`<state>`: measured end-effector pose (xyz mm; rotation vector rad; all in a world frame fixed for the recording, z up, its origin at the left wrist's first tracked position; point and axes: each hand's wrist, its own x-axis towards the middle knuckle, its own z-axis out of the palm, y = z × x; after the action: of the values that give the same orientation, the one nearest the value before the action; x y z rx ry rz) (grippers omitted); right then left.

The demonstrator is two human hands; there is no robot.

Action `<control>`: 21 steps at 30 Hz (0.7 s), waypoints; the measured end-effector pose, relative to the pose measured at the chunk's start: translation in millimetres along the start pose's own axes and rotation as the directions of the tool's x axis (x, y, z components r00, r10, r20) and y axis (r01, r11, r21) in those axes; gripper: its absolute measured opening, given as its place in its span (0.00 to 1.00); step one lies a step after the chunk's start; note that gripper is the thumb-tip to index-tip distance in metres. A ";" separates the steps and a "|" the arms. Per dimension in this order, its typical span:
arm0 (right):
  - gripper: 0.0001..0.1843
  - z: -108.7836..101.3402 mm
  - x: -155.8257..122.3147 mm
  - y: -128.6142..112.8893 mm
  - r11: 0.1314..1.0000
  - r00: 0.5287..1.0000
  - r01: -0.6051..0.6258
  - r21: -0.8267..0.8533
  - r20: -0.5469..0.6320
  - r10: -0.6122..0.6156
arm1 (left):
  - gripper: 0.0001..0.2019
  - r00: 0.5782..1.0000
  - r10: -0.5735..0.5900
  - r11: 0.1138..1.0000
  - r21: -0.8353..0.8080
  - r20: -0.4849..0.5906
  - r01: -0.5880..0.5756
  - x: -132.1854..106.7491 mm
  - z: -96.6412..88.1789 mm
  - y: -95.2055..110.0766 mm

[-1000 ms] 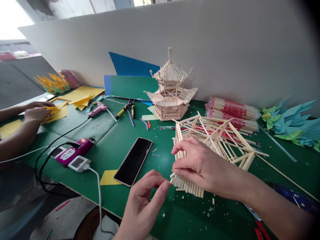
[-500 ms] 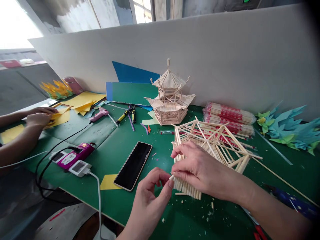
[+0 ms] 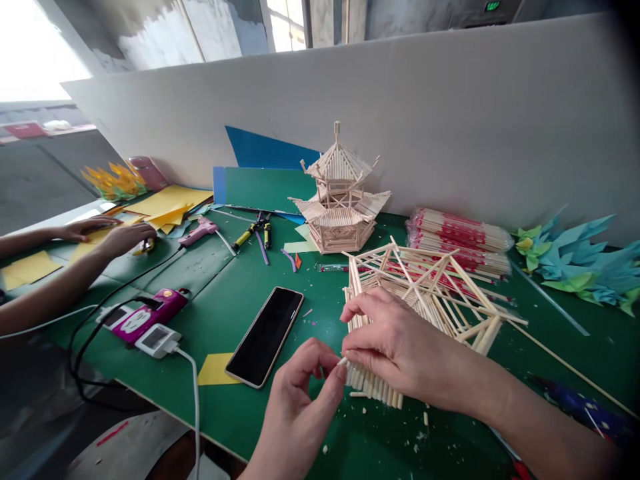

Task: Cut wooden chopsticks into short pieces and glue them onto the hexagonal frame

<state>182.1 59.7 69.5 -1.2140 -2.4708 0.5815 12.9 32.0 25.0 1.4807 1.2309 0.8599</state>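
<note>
Green covers the table (image 3: 240, 280) from edge to wall. Nearest, the left hand (image 3: 295, 413) pinches a short stick (image 3: 343, 361), fingers together on it, against the stick frame (image 3: 425, 287) lying mid-table. The right hand (image 3: 395, 347) presses that frame's near edge, fingers curled on it. Beyond lie a phone (image 3: 265, 327) and a finished pagoda (image 3: 343, 193).

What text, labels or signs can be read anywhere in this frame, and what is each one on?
No text reads clearly.
Green sign above the white partition: too small to read.
Red print on the chopstick packets: blurred.
White meter display: unreadable.
Phone screen: dark.
</note>
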 end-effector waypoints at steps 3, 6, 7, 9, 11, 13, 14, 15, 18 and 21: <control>0.13 0.1 0.4 -0.2 1.000 1.000 -0.004 0.004 0.010 0.004 | 0.11 1.000 0.007 1.000 0.003 -0.005 -0.007 -0.1 -0.2 -0.2; 0.13 0.1 0.4 -0.6 1.000 1.000 0.000 0.005 0.010 0.000 | 0.11 1.000 0.010 1.000 0.009 -0.009 -0.010 0.3 -0.6 -0.8; 0.13 0.1 0.3 -0.6 1.000 1.000 0.002 0.005 0.007 -0.002 | 0.11 1.000 0.008 1.000 0.013 -0.010 -0.008 0.4 -0.8 -1.2; 0.13 0.1 0.1 -0.5 1.000 1.000 0.006 0.006 0.004 -0.006 | 0.11 1.000 0.004 1.000 0.014 -0.007 -0.004 0.3 -1.5 -1.7; 0.12 0.0 -0.2 -0.6 1.000 1.000 0.007 0.006 -0.003 -0.007 | 0.10 1.000 -0.005 1.000 -0.002 -0.007 0.005 -0.8 -2.3 -1.6; 0.12 -0.3 -0.5 -1.1 1.000 1.000 0.009 0.005 -0.009 -0.009 | 0.09 1.000 -0.023 0.999 -0.046 -0.014 0.022 -2.9 -3.0 -0.6; 0.12 -0.4 -0.6 -1.5 1.000 1.000 0.008 0.002 -0.012 -0.008 | 0.09 0.999 -0.031 0.997 -0.075 -0.021 0.030 -4.3 -3.1 0.0; 0.12 -0.4 -0.7 -2.0 1.000 1.000 0.006 -0.003 -0.015 -0.006 | 0.08 0.999 -0.040 0.994 -0.104 -0.031 0.036 -5.8 -3.0 0.6; 0.12 -0.4 -0.4 -3.4 1.000 1.000 0.003 -0.018 -0.018 -0.003 | 0.07 0.996 -0.051 0.985 -0.165 -0.077 0.038 -10.5 -1.6 1.0; 0.12 -0.5 0.3 -3.6 1.000 1.000 0.001 -0.028 -0.017 -0.001 | 0.06 0.993 -0.063 0.981 -0.189 -0.100 0.043 -13.5 0.2 -1.4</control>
<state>179.7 58.0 71.8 -1.2227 -2.4728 0.5361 9.6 18.9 24.5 1.2612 1.2262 1.0003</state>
